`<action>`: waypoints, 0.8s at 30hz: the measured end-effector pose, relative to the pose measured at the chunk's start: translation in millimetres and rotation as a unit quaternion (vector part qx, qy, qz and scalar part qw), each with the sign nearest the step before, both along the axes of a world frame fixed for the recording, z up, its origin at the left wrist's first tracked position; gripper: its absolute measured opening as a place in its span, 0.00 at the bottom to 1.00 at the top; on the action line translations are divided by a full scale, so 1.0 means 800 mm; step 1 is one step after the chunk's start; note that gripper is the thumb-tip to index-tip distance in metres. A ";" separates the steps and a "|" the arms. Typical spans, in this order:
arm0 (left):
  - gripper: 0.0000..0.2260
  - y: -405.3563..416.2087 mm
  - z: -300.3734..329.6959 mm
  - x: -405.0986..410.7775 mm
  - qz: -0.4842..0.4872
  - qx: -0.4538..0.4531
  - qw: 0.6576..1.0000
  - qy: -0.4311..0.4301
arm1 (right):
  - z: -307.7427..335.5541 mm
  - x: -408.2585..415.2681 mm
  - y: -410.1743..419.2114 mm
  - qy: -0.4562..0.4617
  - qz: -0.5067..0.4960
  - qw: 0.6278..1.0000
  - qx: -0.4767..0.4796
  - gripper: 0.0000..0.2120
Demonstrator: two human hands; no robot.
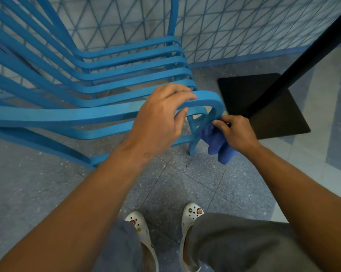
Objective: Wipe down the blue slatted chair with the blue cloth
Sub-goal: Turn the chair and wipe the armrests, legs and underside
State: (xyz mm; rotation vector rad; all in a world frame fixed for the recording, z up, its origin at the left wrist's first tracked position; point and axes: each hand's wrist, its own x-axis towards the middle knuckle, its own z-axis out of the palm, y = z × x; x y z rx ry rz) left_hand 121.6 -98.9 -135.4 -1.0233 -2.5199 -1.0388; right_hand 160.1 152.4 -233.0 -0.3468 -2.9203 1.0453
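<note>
The blue slatted chair (114,75) fills the upper left, its curved slats running from the back down through the seat. My left hand (161,118) grips the top of the near armrest where it bends down into the front leg. My right hand (234,132) holds the bunched blue cloth (217,142) against the outer side of that front leg, just below the bend. Part of the cloth hangs down loose toward the floor.
A black square base plate (263,107) with a black post (303,54) stands on the floor right of the chair. A tiled wall with a blue skirting (244,57) runs behind. My feet in white clogs (142,232) stand on grey speckled floor tiles.
</note>
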 end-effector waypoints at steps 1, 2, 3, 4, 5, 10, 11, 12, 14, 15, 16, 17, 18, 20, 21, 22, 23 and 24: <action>0.12 -0.002 0.000 0.003 -0.006 0.010 1.000 0.010 | -0.002 0.000 0.000 -0.017 -0.003 1.000 0.003 0.09; 0.12 -0.003 0.000 0.007 -0.016 0.014 1.000 0.015 | -0.003 0.001 -0.001 -0.031 -0.004 0.999 0.007 0.10; 0.12 -0.003 0.000 0.010 -0.027 0.011 0.999 0.015 | -0.001 0.002 -0.002 -0.042 -0.006 0.999 0.010 0.10; 0.12 -0.003 0.000 0.013 -0.035 0.005 0.999 0.016 | 0.003 0.003 -0.003 -0.045 -0.009 0.999 0.009 0.10; 0.12 -0.003 -0.001 0.014 -0.034 -0.001 0.999 0.018 | 0.008 0.004 -0.003 -0.043 -0.015 0.999 0.006 0.10; 0.15 -0.012 -0.004 0.001 0.021 -0.022 0.999 0.009 | 0.061 0.005 -0.008 0.055 -0.052 0.997 0.012 0.09; 0.15 -0.013 -0.006 -0.002 0.025 -0.024 0.999 0.004 | 0.072 0.005 -0.012 0.075 -0.052 0.996 0.000 0.07; 0.14 -0.014 -0.007 -0.004 0.024 -0.025 0.999 0.002 | 0.080 0.005 -0.016 0.090 -0.050 0.995 -0.009 0.05; 0.14 -0.014 -0.009 -0.005 0.019 -0.021 1.000 0.002 | 0.080 0.003 -0.022 0.106 -0.050 0.993 -0.020 0.06; 0.14 -0.014 -0.011 -0.005 0.016 -0.016 1.000 0.005 | 0.071 0.002 -0.021 0.106 -0.055 0.993 -0.021 0.07; 0.14 -0.013 -0.013 -0.005 0.014 -0.012 1.000 0.010 | 0.060 0.002 -0.019 0.097 -0.060 0.993 -0.020 0.07; 0.14 -0.012 -0.015 -0.004 0.011 -0.008 1.000 0.016 | 0.046 0.001 -0.015 0.076 -0.062 0.995 -0.015 0.06; 0.13 -0.011 -0.017 -0.001 0.009 -0.006 1.000 0.024 | 0.031 0.002 -0.012 0.046 -0.060 0.997 -0.005 0.05; 0.13 -0.009 -0.024 0.005 -0.003 0.000 0.999 0.043 | 0.000 0.004 -0.009 -0.011 -0.060 0.998 0.007 0.05; 0.13 -0.008 -0.027 0.008 -0.014 0.006 0.998 0.055 | -0.013 0.005 -0.010 -0.030 -0.062 0.998 0.006 0.05; 0.12 -0.007 -0.030 0.012 -0.028 0.012 0.997 0.064 | -0.023 0.005 -0.013 -0.050 -0.061 0.997 0.002 0.06; 0.11 -0.005 -0.034 0.017 -0.046 0.016 0.996 0.068 | -0.031 0.005 -0.016 -0.076 -0.056 0.996 0.002 0.08; 0.10 -0.003 -0.037 0.022 -0.066 0.018 0.995 0.068 | -0.037 0.005 -0.021 -0.105 -0.049 0.993 0.001 0.11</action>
